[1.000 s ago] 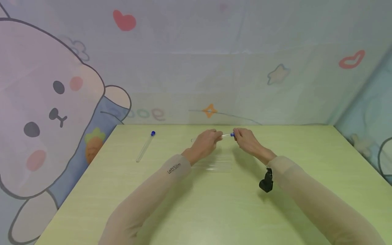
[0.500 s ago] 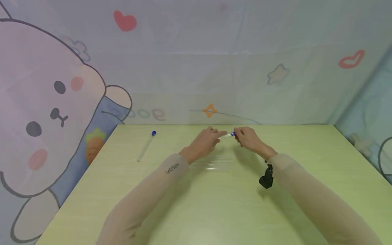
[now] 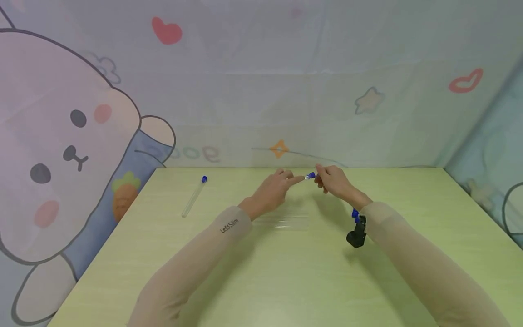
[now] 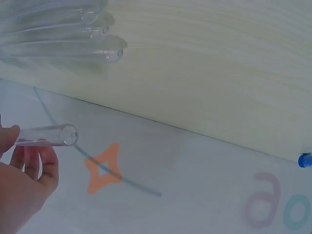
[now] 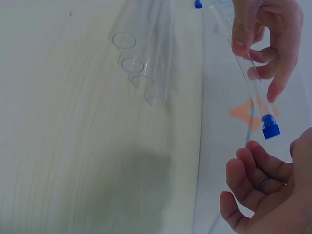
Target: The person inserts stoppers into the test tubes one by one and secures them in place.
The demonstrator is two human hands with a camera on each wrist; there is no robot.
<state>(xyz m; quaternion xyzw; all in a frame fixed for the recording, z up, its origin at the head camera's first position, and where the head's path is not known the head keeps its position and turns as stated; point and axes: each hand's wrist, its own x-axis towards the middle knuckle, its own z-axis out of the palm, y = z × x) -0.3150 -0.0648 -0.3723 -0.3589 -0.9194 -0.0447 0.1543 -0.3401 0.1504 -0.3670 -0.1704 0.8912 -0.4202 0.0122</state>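
My left hand (image 3: pixel 269 193) pinches a clear test tube (image 5: pixel 251 80) between thumb and fingers. A blue cap (image 5: pixel 270 127) sits on the tube's end that points toward the right hand, while the rounded bottom shows in the left wrist view. Just past that cap is my right hand (image 5: pixel 268 190), its fingers loosely bent, holding nothing and apart from the cap. On the table below the left hand, several uncapped test tubes (image 4: pixel 61 51) lie side by side, their open ends visible in the right wrist view. The left forearm partly hides them in the head view.
Another test tube (image 3: pixel 193 200) with a blue cap lies at the left of the table (image 3: pixel 286 281). Blue caps (image 3: pixel 355 214) show beside the right wrist, partly hidden by a black wrist camera (image 3: pixel 356 237). A printed cloth (image 3: pixel 245 100) hangs behind the table's back edge.
The right hand has let go of the blue cap and drawn slightly right. The left index finger has stretched out along the tube. Blue caps near the right wrist have come into view.
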